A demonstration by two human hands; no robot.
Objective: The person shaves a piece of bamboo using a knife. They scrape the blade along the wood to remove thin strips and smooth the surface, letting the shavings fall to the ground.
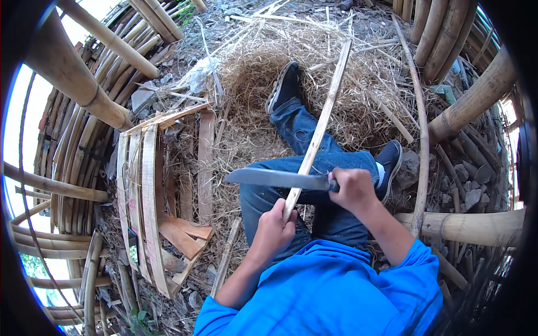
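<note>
My left hand is closed around the near end of a long, pale bamboo strip, which slants up and away to the right over my jeans. In my right hand is the dark handle of a machete. Its broad grey blade points left and crosses the strip a little beyond my left hand. Whether the edge touches the strip or only passes over it, I cannot tell. Curly shavings lie heaped around my shoes.
A slatted wooden crate lies at my left. Thick bamboo poles stand and lie on both sides, with stacked bamboo at far left. A long thin pole runs along the right. Broken stones are scattered there.
</note>
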